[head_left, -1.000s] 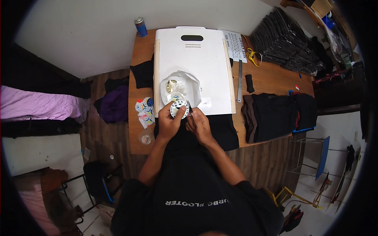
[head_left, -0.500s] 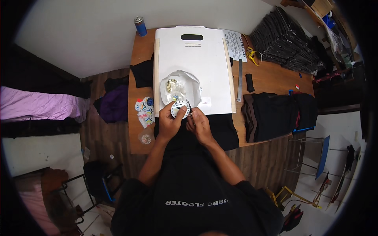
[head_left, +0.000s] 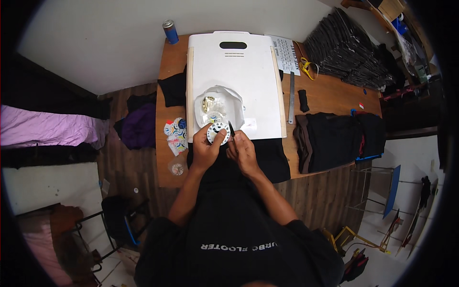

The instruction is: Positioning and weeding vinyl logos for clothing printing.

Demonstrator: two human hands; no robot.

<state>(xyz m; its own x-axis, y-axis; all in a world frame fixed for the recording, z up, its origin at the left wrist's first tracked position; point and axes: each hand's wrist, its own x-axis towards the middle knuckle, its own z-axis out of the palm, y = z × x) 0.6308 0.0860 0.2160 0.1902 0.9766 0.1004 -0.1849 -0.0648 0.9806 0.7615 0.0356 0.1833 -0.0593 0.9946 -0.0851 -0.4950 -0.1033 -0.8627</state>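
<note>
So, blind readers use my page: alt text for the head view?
A person's left hand holds a round white disc with dark print; the right hand holds a slim, dark, pointed tool near its edge. Beyond them, a white container sits on a white board.

Dark lettering (head_left: 221,125) around white disc (head_left: 213,136), printed white chart (head_left: 287,60), pale letters (head_left: 213,247) across black shirt (head_left: 239,222)

Set out on the wooden table (head_left: 330,98): a can (head_left: 170,32) at the far left corner, labels (head_left: 176,135) and a packet (head_left: 177,169) along the left edge, a black garment (head_left: 172,91) under a white board (head_left: 253,86); rightward, a ruler (head_left: 291,103), black roll (head_left: 303,101), folded clothes (head_left: 332,143), dark stack (head_left: 342,52).
</note>
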